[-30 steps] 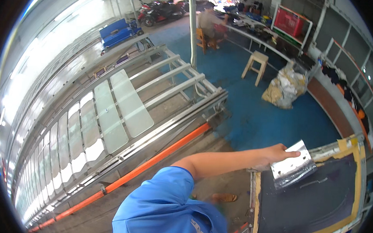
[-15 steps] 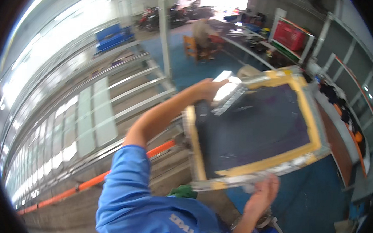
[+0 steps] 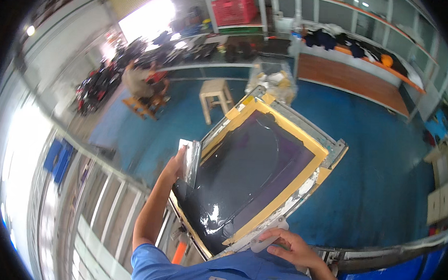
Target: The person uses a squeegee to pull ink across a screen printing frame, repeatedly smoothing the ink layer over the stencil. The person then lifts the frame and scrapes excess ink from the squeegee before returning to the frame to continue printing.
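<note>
A screen printing frame (image 3: 302,199), edged with yellow tape, is in front of me, its mesh (image 3: 248,156) spread with glossy dark ink. At its left edge my left hand (image 3: 173,167) is closed round a metal-bladed squeegee (image 3: 192,163), whose blade lies over the inked side. I cannot tell whether those fingers also hold the frame. By the near right edge, my right hand (image 3: 292,247) pinches a small white scraper (image 3: 271,237) between thumb and fingers. The scraper overlaps the frame's rim; whether it touches is unclear.
A wooden stool (image 3: 215,95) and a plastic-wrapped bin (image 3: 275,82) stand beyond the frame. Farther left a person (image 3: 141,82) sits on a chair. A shelf with cloths (image 3: 350,45) is at the back right. Metal rails (image 3: 104,199) run along my left.
My view has swung right. The frame now appears turned, with its near corner close to my body. The squeegee stays in my left hand; the white scraper shows more clearly in my right.
</note>
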A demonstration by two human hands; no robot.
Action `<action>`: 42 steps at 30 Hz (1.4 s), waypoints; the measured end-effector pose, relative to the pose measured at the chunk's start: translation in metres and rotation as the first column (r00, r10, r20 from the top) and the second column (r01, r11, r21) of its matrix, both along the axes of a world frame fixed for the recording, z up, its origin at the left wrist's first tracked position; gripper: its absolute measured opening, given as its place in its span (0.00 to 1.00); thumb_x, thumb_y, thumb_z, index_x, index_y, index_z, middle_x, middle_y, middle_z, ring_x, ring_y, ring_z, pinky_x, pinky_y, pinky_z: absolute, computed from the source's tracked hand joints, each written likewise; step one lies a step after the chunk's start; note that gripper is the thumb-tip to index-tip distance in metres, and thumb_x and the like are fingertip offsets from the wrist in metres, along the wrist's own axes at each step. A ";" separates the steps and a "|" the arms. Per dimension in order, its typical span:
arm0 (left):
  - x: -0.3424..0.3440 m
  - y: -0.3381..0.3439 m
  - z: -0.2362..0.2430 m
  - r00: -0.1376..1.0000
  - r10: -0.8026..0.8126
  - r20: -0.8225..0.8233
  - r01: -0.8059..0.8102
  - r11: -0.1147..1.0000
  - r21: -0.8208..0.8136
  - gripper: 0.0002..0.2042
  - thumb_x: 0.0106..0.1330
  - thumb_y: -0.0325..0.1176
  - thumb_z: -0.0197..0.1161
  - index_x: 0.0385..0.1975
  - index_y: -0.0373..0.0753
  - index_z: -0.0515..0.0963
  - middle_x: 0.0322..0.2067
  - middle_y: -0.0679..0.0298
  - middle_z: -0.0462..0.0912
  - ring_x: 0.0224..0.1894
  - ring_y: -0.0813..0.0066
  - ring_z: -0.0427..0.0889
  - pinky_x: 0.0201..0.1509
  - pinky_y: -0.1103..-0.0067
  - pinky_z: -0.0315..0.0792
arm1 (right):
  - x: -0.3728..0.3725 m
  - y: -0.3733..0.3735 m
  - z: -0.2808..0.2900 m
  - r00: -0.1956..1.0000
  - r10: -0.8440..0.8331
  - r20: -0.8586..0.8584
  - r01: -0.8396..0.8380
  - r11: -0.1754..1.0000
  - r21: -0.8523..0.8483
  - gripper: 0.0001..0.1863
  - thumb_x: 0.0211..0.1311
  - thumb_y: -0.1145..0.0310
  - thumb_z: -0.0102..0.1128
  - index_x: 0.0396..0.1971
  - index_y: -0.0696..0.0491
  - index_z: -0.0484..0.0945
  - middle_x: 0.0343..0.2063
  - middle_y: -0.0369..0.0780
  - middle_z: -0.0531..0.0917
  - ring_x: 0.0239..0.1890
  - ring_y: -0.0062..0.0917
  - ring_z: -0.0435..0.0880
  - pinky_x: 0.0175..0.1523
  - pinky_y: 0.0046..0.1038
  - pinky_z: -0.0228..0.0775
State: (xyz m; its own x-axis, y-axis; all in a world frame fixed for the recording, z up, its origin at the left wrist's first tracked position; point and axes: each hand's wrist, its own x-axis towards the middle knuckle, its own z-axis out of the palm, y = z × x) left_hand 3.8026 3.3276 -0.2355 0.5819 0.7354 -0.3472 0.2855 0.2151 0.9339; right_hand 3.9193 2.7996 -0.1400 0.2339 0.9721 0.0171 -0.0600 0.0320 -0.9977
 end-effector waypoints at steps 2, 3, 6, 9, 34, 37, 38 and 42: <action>0.029 0.010 -0.002 0.996 -0.077 0.053 0.079 0.996 -0.030 0.44 0.62 0.70 0.58 0.57 0.26 0.75 0.47 0.47 0.82 0.46 0.58 0.84 0.51 0.66 0.75 | 0.006 0.009 0.015 0.993 -0.014 0.119 0.026 0.994 -0.102 0.19 0.68 0.67 0.63 0.57 0.53 0.76 0.55 0.40 0.80 0.56 0.27 0.79 0.60 0.31 0.72; 0.055 0.005 0.008 0.983 -0.159 0.087 0.161 0.987 -0.026 0.44 0.62 0.70 0.58 0.56 0.27 0.75 0.46 0.48 0.83 0.45 0.58 0.84 0.50 0.65 0.76 | 0.011 0.012 0.020 0.983 -0.029 0.184 0.058 0.986 -0.153 0.19 0.68 0.68 0.63 0.58 0.53 0.76 0.55 0.39 0.81 0.56 0.26 0.79 0.60 0.31 0.72; 0.100 0.030 0.021 0.984 -0.174 -0.042 0.175 0.984 0.030 0.43 0.62 0.70 0.58 0.56 0.28 0.76 0.44 0.50 0.83 0.44 0.60 0.85 0.50 0.65 0.76 | 0.005 0.023 0.026 0.954 -0.113 0.277 0.160 0.975 -0.155 0.21 0.69 0.68 0.62 0.60 0.53 0.75 0.53 0.40 0.82 0.53 0.27 0.81 0.59 0.30 0.73; 0.148 0.050 0.016 0.943 -0.328 0.044 0.328 0.944 0.024 0.40 0.66 0.67 0.57 0.56 0.29 0.75 0.41 0.55 0.85 0.40 0.65 0.85 0.46 0.68 0.77 | 0.006 0.024 0.003 0.948 -0.271 0.167 0.293 0.948 -0.125 0.21 0.70 0.69 0.61 0.61 0.53 0.75 0.53 0.40 0.82 0.52 0.27 0.82 0.58 0.30 0.74; 0.476 -0.105 0.174 0.594 -0.802 0.063 0.789 0.596 0.148 0.39 0.71 0.66 0.47 0.70 0.39 0.62 0.65 0.57 0.71 0.62 0.61 0.74 0.62 0.66 0.72 | 0.085 -0.007 0.256 -0.622 -0.768 0.152 0.057 0.150 0.987 0.29 0.44 0.70 0.72 0.51 0.55 0.76 0.33 0.40 0.77 0.29 0.31 0.76 0.32 0.30 0.69; 0.552 -0.180 0.173 0.517 -0.855 0.025 0.849 0.517 0.114 0.39 0.71 0.66 0.48 0.70 0.39 0.62 0.65 0.57 0.71 0.63 0.61 0.74 0.62 0.66 0.71 | 0.134 -0.055 0.258 -0.689 -0.704 0.172 0.092 0.151 0.984 0.27 0.45 0.69 0.69 0.50 0.52 0.75 0.35 0.40 0.77 0.28 0.30 0.76 0.31 0.29 0.69; 0.581 -0.209 0.176 0.496 -0.868 0.037 0.861 0.497 0.113 0.39 0.71 0.66 0.48 0.70 0.39 0.62 0.65 0.57 0.71 0.63 0.61 0.74 0.62 0.66 0.71 | 0.153 -0.073 0.261 -0.711 -0.680 0.179 0.085 0.170 0.982 0.26 0.47 0.69 0.67 0.50 0.51 0.75 0.36 0.40 0.78 0.28 0.30 0.75 0.30 0.29 0.69; 0.675 -0.320 0.187 0.370 -0.929 0.017 0.923 0.370 0.107 0.40 0.71 0.67 0.48 0.70 0.39 0.62 0.65 0.57 0.70 0.63 0.60 0.73 0.62 0.66 0.71 | 0.204 -0.139 0.263 -0.802 -0.570 0.178 0.088 0.181 0.979 0.23 0.51 0.67 0.61 0.50 0.43 0.73 0.40 0.41 0.79 0.27 0.29 0.75 0.29 0.28 0.68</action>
State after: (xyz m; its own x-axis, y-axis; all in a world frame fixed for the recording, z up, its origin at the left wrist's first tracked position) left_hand 4.4772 3.0076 -0.0489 0.9308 -0.2600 -0.2570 0.2060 -0.2079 0.9562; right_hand 4.1233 2.6606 0.1235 -0.1121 0.0566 0.9921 0.6404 -0.7593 0.1156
